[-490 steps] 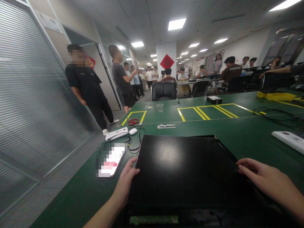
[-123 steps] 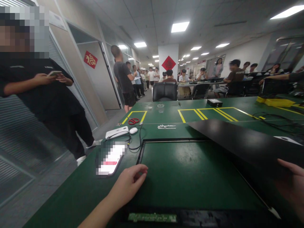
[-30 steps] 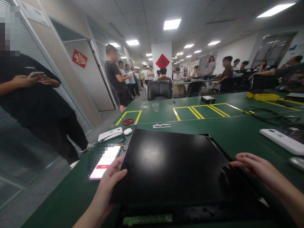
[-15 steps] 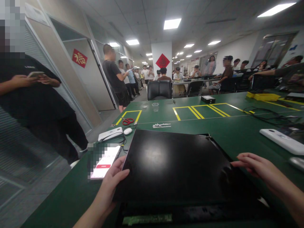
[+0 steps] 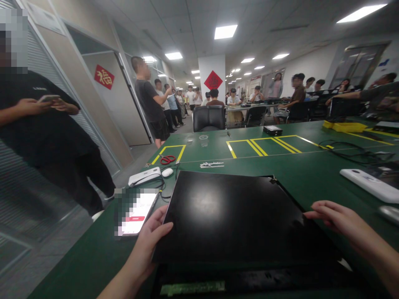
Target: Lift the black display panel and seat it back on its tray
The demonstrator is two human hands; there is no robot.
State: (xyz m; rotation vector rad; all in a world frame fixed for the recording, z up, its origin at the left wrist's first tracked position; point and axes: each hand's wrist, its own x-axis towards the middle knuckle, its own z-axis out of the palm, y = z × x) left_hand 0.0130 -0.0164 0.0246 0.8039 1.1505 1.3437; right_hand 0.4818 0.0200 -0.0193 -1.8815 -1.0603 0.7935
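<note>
A flat, glossy black screen panel (image 5: 224, 216) lies tilted in front of me, its left side raised over a black frame (image 5: 264, 276). A strip of green circuit board (image 5: 193, 287) shows at the frame's near edge. My left hand (image 5: 156, 232) grips the panel's left edge, thumb on top and fingers beneath. At the right edge, my right hand (image 5: 330, 214) has its fingers drawn together with the tips against the rim; whether they pinch panel or frame is hard to see. Left of my left hand lies a lit phone (image 5: 140, 214).
On the green table (image 5: 77, 265) are a white power bank (image 5: 145, 176), a white mouse (image 5: 167, 172), red-handled scissors (image 5: 168, 159), small pale pieces (image 5: 212, 165) and a clear cup (image 5: 203, 141). Another white device (image 5: 369, 185) lies right. A person with a phone (image 5: 46, 116) stands left.
My left hand and the panel's left edge have shifted slightly to the right. My right hand stays at the right edge.
</note>
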